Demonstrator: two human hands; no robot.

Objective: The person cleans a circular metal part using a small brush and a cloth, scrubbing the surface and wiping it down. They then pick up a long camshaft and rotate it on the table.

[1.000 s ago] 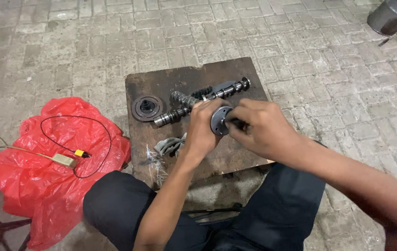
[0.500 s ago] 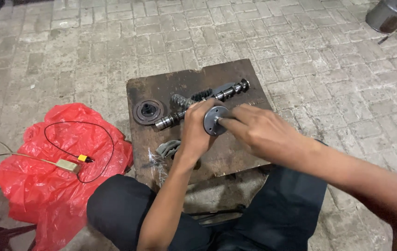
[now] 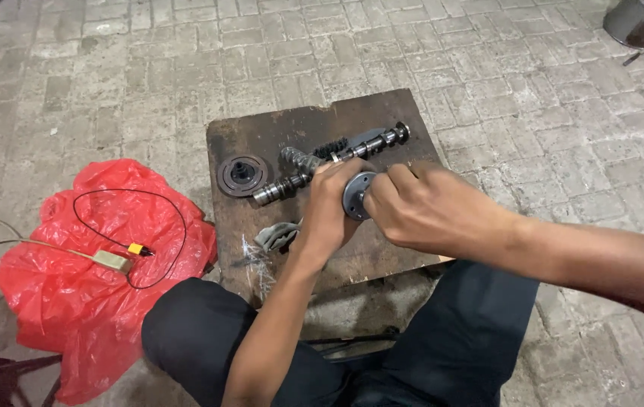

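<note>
A round grey metal disc part (image 3: pixel 354 195) is held up over a dark wooden board (image 3: pixel 276 132). My left hand (image 3: pixel 331 207) grips the disc from the left side. My right hand (image 3: pixel 420 207) closes on it from the right, fingers on its face. Behind my hands a long metal camshaft (image 3: pixel 314 169) lies diagonally on the board. A dark round pulley-like disc (image 3: pixel 241 175) rests on the board's left part. A coiled spring (image 3: pixel 297 158) lies by the shaft.
A red plastic bag (image 3: pixel 88 279) with a black cable and a small yellow-tipped connector (image 3: pixel 135 248) lies on the brick paving at left. A grey rag (image 3: pixel 276 235) sits on the board's near edge. A metal bucket (image 3: pixel 642 19) stands at top right.
The view has shifted slightly; my hands stay on the disc part, with the right hand's fingers turned a little over its face.
</note>
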